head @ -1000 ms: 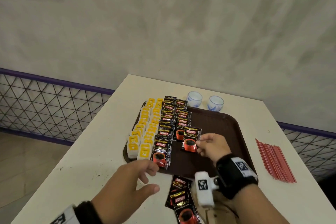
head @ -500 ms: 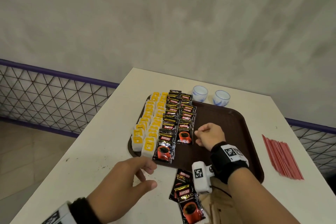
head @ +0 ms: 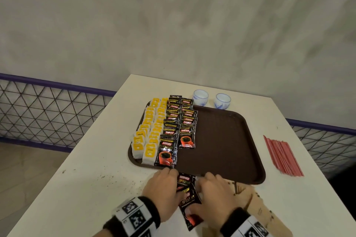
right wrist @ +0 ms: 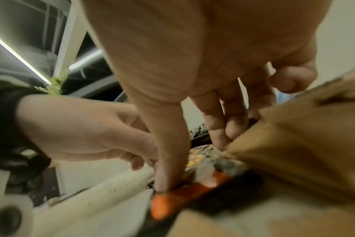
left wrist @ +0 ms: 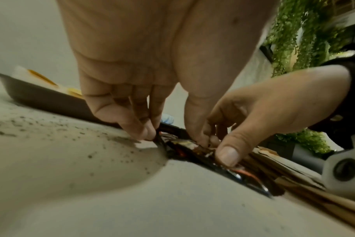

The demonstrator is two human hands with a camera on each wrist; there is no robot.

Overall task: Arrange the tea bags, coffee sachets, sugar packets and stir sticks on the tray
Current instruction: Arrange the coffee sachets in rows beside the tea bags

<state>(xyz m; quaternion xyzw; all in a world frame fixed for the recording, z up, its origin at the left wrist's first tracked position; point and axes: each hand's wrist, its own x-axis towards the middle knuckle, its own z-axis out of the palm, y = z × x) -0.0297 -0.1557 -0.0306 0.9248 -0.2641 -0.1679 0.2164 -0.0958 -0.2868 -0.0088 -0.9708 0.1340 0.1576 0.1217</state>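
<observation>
A brown tray (head: 227, 140) lies on the white table (head: 92, 188). Two rows of yellow-tagged tea bags (head: 148, 136) fill its left edge. Beside them run two columns of black coffee sachets (head: 181, 125). Several loose coffee sachets (head: 189, 201) lie on the table just in front of the tray. My left hand (head: 163, 183) grips their left edge, with fingertips (left wrist: 146, 134) down on the table and the thumb on top. My right hand (head: 210, 188) pinches the same sachets (right wrist: 203, 184) from the right, its thumb pressing the lower end. Red stir sticks (head: 281, 156) lie right of the tray.
Two small blue-and-white cups (head: 200, 97) stand behind the tray's far edge. A piece of brown cardboard (head: 258, 209) lies under my right wrist at the table's near right. A mesh railing (head: 48, 113) runs behind the table on both sides.
My right hand left the tray and came back to the loose sachets in front of it. My left hand slid right onto the same sachets. One more sachet now lies in the right column.
</observation>
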